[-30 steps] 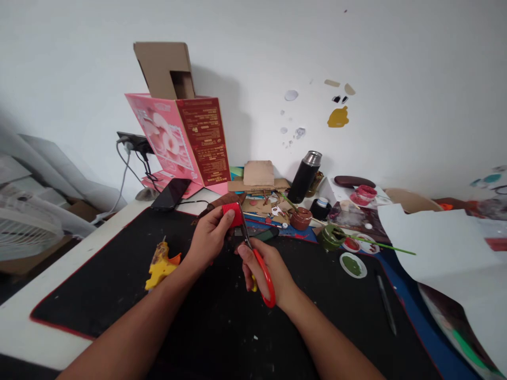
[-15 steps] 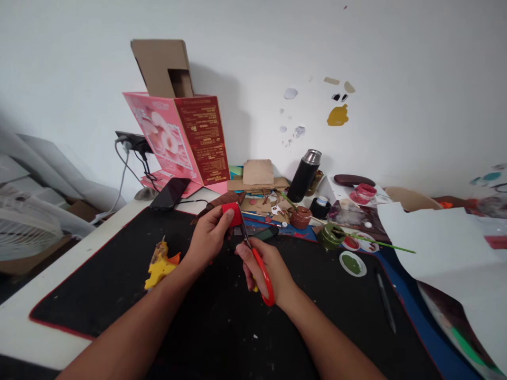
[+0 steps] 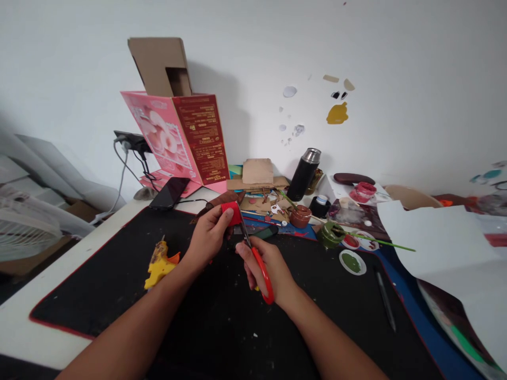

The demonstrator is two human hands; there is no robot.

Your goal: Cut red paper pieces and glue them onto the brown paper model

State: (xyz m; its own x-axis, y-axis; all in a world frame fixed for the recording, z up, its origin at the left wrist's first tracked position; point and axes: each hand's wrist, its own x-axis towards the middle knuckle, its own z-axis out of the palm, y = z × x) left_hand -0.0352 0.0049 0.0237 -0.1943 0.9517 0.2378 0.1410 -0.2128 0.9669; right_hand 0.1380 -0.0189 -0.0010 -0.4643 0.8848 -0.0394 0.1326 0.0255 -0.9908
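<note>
The right hand (image 3: 264, 268) was closed round red-handled scissors (image 3: 268, 287), which pointed away from it. Just beyond, the left hand (image 3: 206, 236) pinched a red ribbed piece (image 3: 233, 212) at its fingertips, beside the scissors; I couldn't tell whether they touched. A black flask (image 3: 301, 178) stood well past both hands.

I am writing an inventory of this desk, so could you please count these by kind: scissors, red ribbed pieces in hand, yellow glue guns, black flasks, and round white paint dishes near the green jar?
Scissors: 1
Red ribbed piece: 1
Yellow glue gun: 1
Black flask: 1
Round white paint dishes: 3
Total: 7
</note>
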